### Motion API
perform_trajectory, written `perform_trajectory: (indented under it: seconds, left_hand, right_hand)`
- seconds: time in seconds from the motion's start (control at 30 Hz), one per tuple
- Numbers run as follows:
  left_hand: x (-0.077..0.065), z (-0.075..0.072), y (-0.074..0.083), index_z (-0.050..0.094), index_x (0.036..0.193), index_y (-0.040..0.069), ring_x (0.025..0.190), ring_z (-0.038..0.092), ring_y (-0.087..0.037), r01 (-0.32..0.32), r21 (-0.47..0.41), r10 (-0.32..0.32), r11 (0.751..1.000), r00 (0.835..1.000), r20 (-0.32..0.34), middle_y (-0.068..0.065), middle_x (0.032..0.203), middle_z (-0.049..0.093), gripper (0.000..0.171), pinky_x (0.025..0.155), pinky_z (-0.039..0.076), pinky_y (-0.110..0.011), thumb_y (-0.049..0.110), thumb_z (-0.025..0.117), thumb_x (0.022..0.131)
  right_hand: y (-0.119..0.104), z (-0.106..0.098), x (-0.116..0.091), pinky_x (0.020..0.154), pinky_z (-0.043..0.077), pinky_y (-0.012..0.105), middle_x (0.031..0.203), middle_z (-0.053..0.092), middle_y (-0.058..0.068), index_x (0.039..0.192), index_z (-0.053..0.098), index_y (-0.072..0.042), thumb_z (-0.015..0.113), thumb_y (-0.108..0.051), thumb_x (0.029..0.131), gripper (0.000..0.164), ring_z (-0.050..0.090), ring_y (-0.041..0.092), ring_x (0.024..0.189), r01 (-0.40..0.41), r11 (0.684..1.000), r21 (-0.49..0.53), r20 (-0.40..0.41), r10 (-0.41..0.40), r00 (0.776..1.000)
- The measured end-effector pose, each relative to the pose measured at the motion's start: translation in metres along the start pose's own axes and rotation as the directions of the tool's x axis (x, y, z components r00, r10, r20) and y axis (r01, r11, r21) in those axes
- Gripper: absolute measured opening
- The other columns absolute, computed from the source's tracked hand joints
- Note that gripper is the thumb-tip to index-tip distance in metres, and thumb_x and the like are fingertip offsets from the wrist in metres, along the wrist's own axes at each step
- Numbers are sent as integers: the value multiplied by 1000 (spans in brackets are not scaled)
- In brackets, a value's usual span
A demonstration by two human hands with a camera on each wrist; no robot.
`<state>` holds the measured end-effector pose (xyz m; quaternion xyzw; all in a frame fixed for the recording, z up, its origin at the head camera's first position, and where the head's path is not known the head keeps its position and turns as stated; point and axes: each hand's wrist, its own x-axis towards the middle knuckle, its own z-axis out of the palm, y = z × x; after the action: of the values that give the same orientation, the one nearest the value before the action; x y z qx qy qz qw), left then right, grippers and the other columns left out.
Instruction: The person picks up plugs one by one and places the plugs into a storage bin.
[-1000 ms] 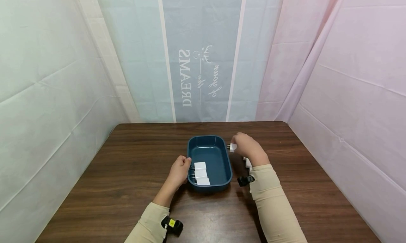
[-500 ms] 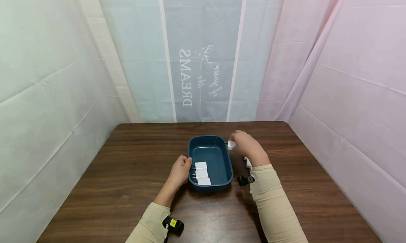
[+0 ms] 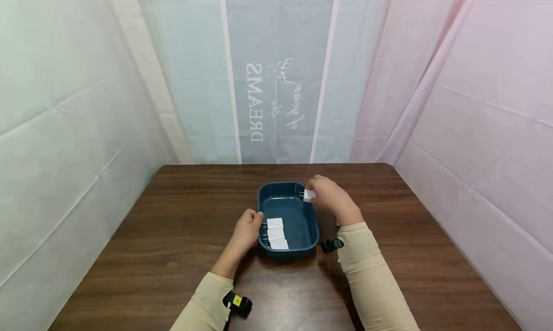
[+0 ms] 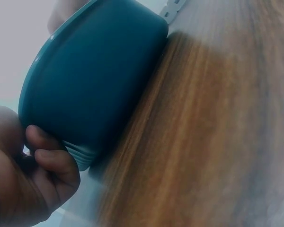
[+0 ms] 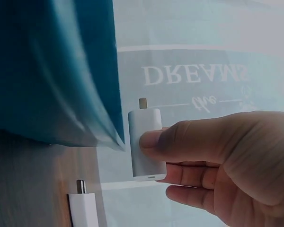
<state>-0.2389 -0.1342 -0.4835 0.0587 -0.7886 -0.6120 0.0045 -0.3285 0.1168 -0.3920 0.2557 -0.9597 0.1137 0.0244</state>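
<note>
My left hand point(image 3: 247, 230) grips the left rim of a dark teal rectangular dish point(image 3: 298, 225); in the left wrist view its fingers curl at the dish's outer wall point(image 4: 99, 71). Three white plug chargers point(image 3: 275, 235) lie in a row inside the dish at the near left, prongs pointing left. My right hand point(image 3: 330, 196) pinches another white charger point(image 5: 146, 146) between thumb and fingers, at the dish's far right rim. Its prongs reach over the rim in the head view.
Another white charger point(image 5: 84, 208) stands on the brown wooden table point(image 3: 173, 254) to the right of the dish, mostly hidden behind my right wrist in the head view. Pale printed curtains point(image 3: 276, 33) enclose the table's back and sides.
My right hand has moved left with its charger, from beside the dish to over its far right rim. My left hand keeps its grip on the dish.
</note>
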Motion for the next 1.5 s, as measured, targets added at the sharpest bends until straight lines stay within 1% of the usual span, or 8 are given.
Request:
perform_trajectory:
  seconds: [0.23,0.37,0.5,0.67,0.83,1.07,1.3,1.5]
  left_hand:
    - [1,1,-1,46,98,7,43,39,-15,5,6,-5,1000,1000,-2,-5,71,43,26,40,35,-24,31,48,110]
    - [1,1,-1,46,98,7,42,38,-14,-1,-2,1,1000,1000,-3,-4,69,42,27,40,34,-24,30,48,110]
    - [2,2,-1,46,97,7,42,38,-16,8,-12,-8,1000,1000,-2,-5,69,42,26,39,33,-25,29,48,110]
    - [4,3,-1,46,98,7,41,38,-16,21,-10,-21,1000,1000,2,-5,68,42,25,39,33,-25,29,49,109]
    - [4,4,-1,45,97,7,42,37,-15,6,-22,-6,1000,1000,8,-4,68,41,26,39,33,-25,29,48,110]
    - [5,4,0,45,97,7,42,37,-15,-8,-28,9,1000,1000,13,-4,66,41,26,39,32,-25,29,48,110]
    - [7,3,0,45,98,7,41,36,-15,3,-29,-2,1000,1000,15,-3,66,40,25,39,33,-25,29,48,110]
    - [8,2,-1,46,99,7,42,38,-15,5,-17,-5,1000,1000,10,-4,67,41,26,39,34,-25,30,48,110]
  right_hand:
    - [-14,4,5,89,58,40,114,65,11,115,72,-3,73,-8,92,23,63,24,98,5,1000,-24,2,-5,1000]
    - [-22,7,9,90,58,40,115,65,10,115,72,-4,74,-8,91,24,63,24,99,38,999,-33,0,-38,999]
    - [-30,8,10,89,58,40,115,65,11,114,73,-4,74,-7,91,24,63,24,99,60,997,-44,1,-61,998]
    - [-36,9,10,90,58,40,116,65,8,116,73,-5,74,-8,92,24,63,22,100,51,997,-50,6,-51,999]
    - [-41,11,12,91,58,39,118,65,8,118,73,-7,75,-10,92,26,64,21,102,53,997,-53,17,-52,998]
    - [-51,4,14,91,57,38,117,66,8,119,72,-6,74,-9,92,27,64,21,102,75,996,-43,20,-74,997]
    - [-62,2,26,93,56,37,119,65,7,122,71,-8,75,-12,93,30,64,20,105,74,995,-67,45,-71,996]
    - [-67,9,37,92,56,36,120,64,7,124,70,-9,73,-11,94,30,64,19,104,58,997,-59,79,-54,995]
